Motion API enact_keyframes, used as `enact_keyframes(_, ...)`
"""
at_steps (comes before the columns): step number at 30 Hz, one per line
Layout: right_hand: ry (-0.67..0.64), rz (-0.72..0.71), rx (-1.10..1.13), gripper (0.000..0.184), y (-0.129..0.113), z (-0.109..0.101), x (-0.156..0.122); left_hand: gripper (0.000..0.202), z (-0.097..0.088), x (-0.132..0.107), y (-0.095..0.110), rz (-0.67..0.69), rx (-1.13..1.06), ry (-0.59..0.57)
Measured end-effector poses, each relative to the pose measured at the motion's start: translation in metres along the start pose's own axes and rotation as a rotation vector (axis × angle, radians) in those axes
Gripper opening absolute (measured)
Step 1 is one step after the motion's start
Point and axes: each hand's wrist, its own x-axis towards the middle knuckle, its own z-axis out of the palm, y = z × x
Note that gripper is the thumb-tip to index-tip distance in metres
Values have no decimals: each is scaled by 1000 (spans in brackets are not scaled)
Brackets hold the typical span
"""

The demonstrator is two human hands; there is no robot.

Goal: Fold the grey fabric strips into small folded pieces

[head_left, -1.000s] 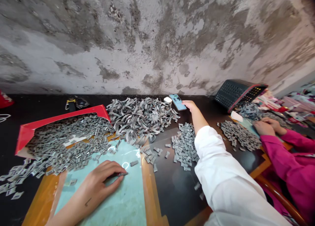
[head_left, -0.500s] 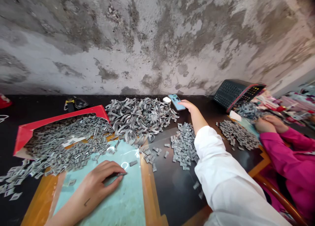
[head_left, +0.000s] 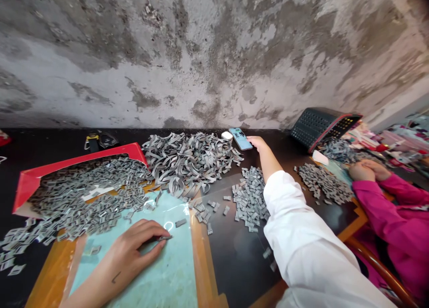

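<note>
My left hand (head_left: 136, 250) rests on a pale green mat (head_left: 170, 276), its thumb and fingertips pinched on a small grey piece (head_left: 165, 238). My right arm in a white sleeve reaches far across the table; my right hand (head_left: 258, 143) touches the edge of a phone (head_left: 240, 138) lying near the wall, fingers curled at it. A small white object (head_left: 228, 136) sits just left of the phone. Between my arms lies a small heap of grey cut pieces (head_left: 250, 200).
A tangle of long grey strips (head_left: 187, 158) fills the table's middle. A red tray (head_left: 30, 180) with many grey pieces lies at the left. Another person in a pink sleeve (head_left: 398, 214) works at the right beside another grey heap (head_left: 321, 183) and a black perforated basket (head_left: 321, 124).
Almost nothing has moved; the view has shifted slightly. My right hand stays at the phone and my left hand stays on the mat.
</note>
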Motion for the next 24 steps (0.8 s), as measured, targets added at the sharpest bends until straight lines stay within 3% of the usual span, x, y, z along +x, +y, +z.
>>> enact_keyframes(6, -118, 70, 21, 23, -2, -5, -2, 22, 0, 0, -1, 18, 8, 6)
enact_keyframes(13, -73, 78, 37, 47, 1, -2, 0, 21, 0, 0, 0, 21, 21, 7)
enact_keyframes(20, -71, 85, 61, 24, -2, -3, -2, 21, 0, 1, 0, 20, 15, 8)
enact_keyframes(24, -84, 102, 53, 30, -2, -3, -1, 21, 0, 1, 0, 25, 21, 13)
